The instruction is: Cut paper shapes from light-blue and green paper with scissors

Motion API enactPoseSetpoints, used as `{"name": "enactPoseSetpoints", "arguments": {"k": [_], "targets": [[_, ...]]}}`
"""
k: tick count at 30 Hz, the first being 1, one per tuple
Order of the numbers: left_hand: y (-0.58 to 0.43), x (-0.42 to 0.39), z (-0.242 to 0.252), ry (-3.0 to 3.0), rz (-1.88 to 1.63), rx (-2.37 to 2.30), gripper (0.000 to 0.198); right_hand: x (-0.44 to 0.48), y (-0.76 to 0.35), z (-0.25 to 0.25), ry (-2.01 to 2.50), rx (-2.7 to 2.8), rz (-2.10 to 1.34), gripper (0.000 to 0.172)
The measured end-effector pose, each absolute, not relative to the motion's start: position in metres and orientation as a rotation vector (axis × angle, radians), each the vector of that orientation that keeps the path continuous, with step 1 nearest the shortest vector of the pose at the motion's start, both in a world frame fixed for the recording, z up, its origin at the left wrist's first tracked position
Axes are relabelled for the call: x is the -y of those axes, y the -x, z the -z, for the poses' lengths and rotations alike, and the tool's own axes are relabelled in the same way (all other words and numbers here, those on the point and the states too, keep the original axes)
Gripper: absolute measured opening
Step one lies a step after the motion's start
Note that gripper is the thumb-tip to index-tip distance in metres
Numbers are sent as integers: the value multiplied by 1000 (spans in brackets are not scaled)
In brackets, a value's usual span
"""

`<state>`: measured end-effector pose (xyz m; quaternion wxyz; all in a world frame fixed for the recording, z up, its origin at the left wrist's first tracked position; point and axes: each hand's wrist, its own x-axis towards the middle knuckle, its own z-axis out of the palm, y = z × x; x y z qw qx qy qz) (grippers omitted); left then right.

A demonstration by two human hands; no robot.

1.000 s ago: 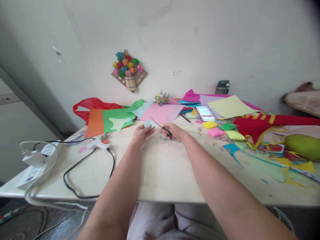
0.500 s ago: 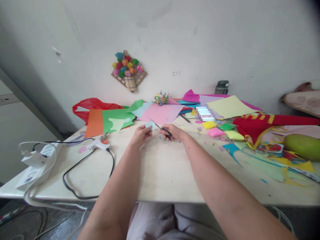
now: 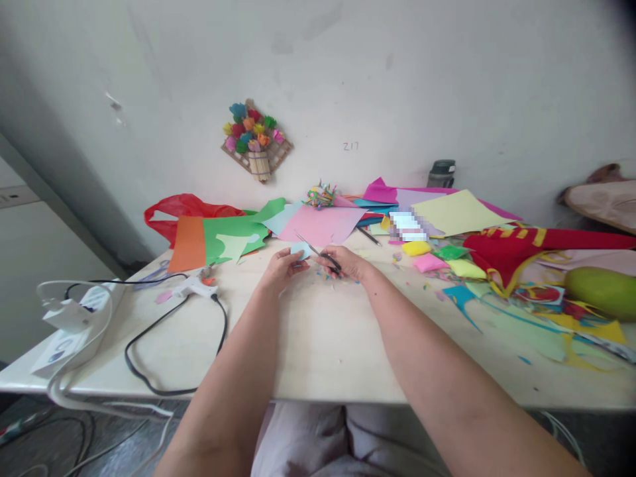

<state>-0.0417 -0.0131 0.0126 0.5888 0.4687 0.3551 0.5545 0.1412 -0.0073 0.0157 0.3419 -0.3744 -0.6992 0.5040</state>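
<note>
Between the fingers of my left hand [image 3: 284, 269] is a small piece of light blue paper [image 3: 300, 250]. My right hand [image 3: 345, 262] grips a pair of scissors [image 3: 330, 261] by dark handles. The blades point up and to the left, close beside the blue paper; whether they touch it I cannot tell. Small paper scraps [image 3: 328, 275] lie on the table below the scissors. Just beyond my hands a pink paper sheet [image 3: 318, 224] lies flat.
A glue gun [image 3: 196, 286] with a looping black cord and a power strip [image 3: 102, 301] sit on the left. Orange paper [image 3: 187, 245] and green sheets lie behind them. On the right are small coloured packets [image 3: 430, 263], a red cloth [image 3: 504, 255] and a green mango [image 3: 602, 291].
My left fingers and the blue paper have shifted slightly, and more of the paper shows. The scissors have turned a little in my right hand. Everything else stays put.
</note>
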Motion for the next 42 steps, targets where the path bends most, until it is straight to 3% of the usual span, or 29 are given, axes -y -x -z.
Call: {"name": "enactPoseSetpoints", "arguments": {"k": [42], "targets": [[41,12,-13,-1067,-1386,-835,18,9,-140,-19,988,1834,-1336,25]]}}
